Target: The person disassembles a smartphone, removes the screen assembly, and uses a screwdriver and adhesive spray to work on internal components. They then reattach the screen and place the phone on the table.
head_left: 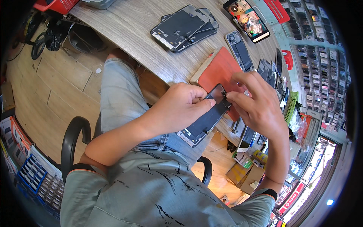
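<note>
My left hand [189, 106] grips a black phone screen assembly [200, 126] from its left edge, thumb on its dark back. My right hand [257, 104] is bent over the assembly's upper end, finger and thumb pinched at a small dark part [224, 93] on the top edge, too small to make out clearly. The upper part of the assembly lies over an orange-red block [211, 68] at the desk's edge.
On the wooden desk [124, 20] are stacked screens [177, 26], an opened phone [238, 49], a phone on a stand [245, 19], more phones [266, 72] and a green basket [290, 106]. A chair armrest [73, 128] is at left, wall racks [317, 75] at right.
</note>
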Action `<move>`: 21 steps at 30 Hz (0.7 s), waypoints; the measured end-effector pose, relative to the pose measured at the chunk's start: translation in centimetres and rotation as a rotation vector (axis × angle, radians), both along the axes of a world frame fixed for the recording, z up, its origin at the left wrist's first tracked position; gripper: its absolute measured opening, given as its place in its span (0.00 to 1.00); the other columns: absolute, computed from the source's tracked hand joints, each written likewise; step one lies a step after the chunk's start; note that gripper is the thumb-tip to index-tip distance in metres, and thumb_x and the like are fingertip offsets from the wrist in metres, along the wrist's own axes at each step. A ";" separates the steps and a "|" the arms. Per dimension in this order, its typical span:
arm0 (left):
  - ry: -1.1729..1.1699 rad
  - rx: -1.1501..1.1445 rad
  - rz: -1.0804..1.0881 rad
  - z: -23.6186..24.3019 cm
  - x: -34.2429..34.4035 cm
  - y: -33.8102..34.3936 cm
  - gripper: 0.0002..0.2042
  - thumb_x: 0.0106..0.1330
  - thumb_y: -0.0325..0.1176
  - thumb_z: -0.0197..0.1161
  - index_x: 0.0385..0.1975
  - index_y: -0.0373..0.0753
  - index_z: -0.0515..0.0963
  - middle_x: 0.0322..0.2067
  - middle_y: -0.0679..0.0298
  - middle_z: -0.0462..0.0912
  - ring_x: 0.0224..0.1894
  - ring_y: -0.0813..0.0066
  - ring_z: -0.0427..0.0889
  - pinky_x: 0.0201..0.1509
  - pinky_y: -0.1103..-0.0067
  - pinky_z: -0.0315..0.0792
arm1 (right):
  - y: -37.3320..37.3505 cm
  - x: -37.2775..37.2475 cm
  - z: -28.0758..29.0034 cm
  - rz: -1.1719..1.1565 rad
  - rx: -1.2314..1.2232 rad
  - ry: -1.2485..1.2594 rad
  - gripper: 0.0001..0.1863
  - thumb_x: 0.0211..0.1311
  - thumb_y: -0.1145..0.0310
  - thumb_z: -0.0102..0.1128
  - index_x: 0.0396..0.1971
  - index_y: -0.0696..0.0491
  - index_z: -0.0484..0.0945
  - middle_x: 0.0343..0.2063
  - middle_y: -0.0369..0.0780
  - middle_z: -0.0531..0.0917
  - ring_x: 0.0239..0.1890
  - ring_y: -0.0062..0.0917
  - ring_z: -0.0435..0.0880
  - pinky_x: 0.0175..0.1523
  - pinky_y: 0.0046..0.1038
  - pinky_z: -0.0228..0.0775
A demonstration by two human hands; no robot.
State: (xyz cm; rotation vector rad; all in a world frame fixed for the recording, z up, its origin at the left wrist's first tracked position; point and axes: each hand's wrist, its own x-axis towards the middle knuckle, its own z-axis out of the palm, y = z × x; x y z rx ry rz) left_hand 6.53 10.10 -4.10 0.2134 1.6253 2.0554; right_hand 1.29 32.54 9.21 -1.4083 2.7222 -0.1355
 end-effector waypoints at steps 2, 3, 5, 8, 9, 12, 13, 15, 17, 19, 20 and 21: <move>-0.005 0.016 -0.003 -0.3 0.0 0.1 0.19 0.83 0.32 0.69 0.25 0.35 0.77 0.21 0.79 0.70 0.26 0.94 0.62 0.26 0.81 0.58 | 0.2 0.1 -0.1 -0.007 -0.001 0.001 0.10 0.53 0.73 0.75 0.35 0.56 0.85 0.51 0.42 0.85 0.48 0.38 0.86 0.46 0.39 0.83; 0.007 0.009 -0.004 -0.3 0.0 0.1 0.19 0.83 0.32 0.69 0.25 0.34 0.77 0.21 0.79 0.71 0.26 0.94 0.63 0.26 0.81 0.58 | 0.2 0.1 -0.1 -0.009 -0.005 -0.002 0.10 0.52 0.73 0.75 0.35 0.56 0.85 0.51 0.42 0.85 0.48 0.39 0.86 0.46 0.40 0.83; 0.030 -0.004 -0.007 -0.4 0.0 0.0 0.18 0.83 0.32 0.69 0.25 0.34 0.78 0.22 0.79 0.71 0.27 0.94 0.64 0.26 0.82 0.59 | 0.3 0.1 -0.2 -0.008 -0.011 -0.004 0.10 0.52 0.73 0.75 0.35 0.56 0.85 0.52 0.42 0.85 0.49 0.39 0.86 0.46 0.40 0.83; -0.006 -0.001 -0.003 -0.5 0.1 0.3 0.18 0.83 0.32 0.69 0.26 0.34 0.78 0.22 0.79 0.72 0.27 0.95 0.65 0.27 0.82 0.61 | 0.3 0.0 -0.2 0.002 -0.012 0.002 0.10 0.52 0.73 0.75 0.35 0.56 0.85 0.51 0.42 0.85 0.49 0.39 0.86 0.46 0.40 0.83; -0.008 -0.001 -0.006 -0.5 0.0 0.3 0.18 0.83 0.31 0.69 0.26 0.34 0.78 0.22 0.79 0.73 0.28 0.95 0.65 0.27 0.82 0.61 | 0.2 0.0 -0.1 0.006 -0.010 0.004 0.10 0.52 0.73 0.75 0.34 0.56 0.85 0.51 0.42 0.85 0.48 0.39 0.86 0.46 0.40 0.83; -0.008 -0.001 -0.011 -0.6 0.0 0.2 0.18 0.83 0.31 0.69 0.26 0.34 0.78 0.23 0.79 0.73 0.28 0.95 0.66 0.27 0.82 0.61 | 0.0 -0.1 0.1 -0.001 -0.007 -0.007 0.08 0.53 0.74 0.74 0.33 0.56 0.85 0.50 0.41 0.84 0.48 0.38 0.86 0.45 0.40 0.82; -0.004 -0.001 -0.009 -0.5 0.0 0.2 0.18 0.83 0.31 0.69 0.26 0.34 0.78 0.22 0.79 0.72 0.28 0.95 0.65 0.27 0.82 0.61 | -0.1 -0.2 0.2 -0.007 -0.007 -0.014 0.08 0.53 0.74 0.74 0.33 0.56 0.85 0.50 0.41 0.84 0.48 0.38 0.86 0.45 0.40 0.82; 0.005 -0.006 -0.002 -0.2 0.0 0.1 0.18 0.83 0.31 0.69 0.25 0.34 0.77 0.22 0.79 0.71 0.28 0.94 0.64 0.27 0.82 0.60 | -0.2 -0.2 0.3 -0.025 -0.006 -0.034 0.06 0.54 0.74 0.73 0.31 0.56 0.85 0.49 0.41 0.84 0.48 0.38 0.85 0.46 0.40 0.81; 0.016 -0.016 0.006 0.3 -0.1 0.0 0.19 0.82 0.32 0.69 0.25 0.34 0.76 0.22 0.79 0.69 0.28 0.94 0.62 0.27 0.81 0.58 | -0.4 -0.3 0.2 -0.035 -0.016 -0.047 0.06 0.55 0.74 0.73 0.30 0.57 0.84 0.49 0.41 0.84 0.48 0.38 0.85 0.46 0.39 0.81; 0.028 -0.024 0.008 0.4 -0.2 -0.1 0.20 0.82 0.32 0.70 0.24 0.34 0.75 0.21 0.79 0.68 0.27 0.93 0.61 0.26 0.80 0.56 | -0.6 -0.3 0.2 -0.039 -0.033 -0.050 0.05 0.55 0.75 0.72 0.30 0.57 0.84 0.49 0.42 0.84 0.48 0.38 0.85 0.46 0.39 0.81; 0.034 -0.028 0.009 0.4 -0.2 -0.1 0.20 0.82 0.32 0.70 0.24 0.34 0.74 0.21 0.79 0.67 0.27 0.93 0.60 0.26 0.80 0.56 | -0.7 -0.3 0.2 -0.045 -0.032 -0.051 0.05 0.56 0.75 0.72 0.30 0.58 0.84 0.49 0.41 0.84 0.48 0.38 0.85 0.46 0.39 0.81; 0.026 -0.023 0.007 0.4 -0.2 -0.1 0.20 0.82 0.32 0.70 0.24 0.34 0.75 0.21 0.79 0.67 0.27 0.93 0.60 0.26 0.80 0.55 | -0.7 -0.3 0.2 -0.050 -0.031 -0.054 0.05 0.56 0.75 0.72 0.30 0.58 0.84 0.49 0.41 0.84 0.48 0.38 0.85 0.47 0.39 0.81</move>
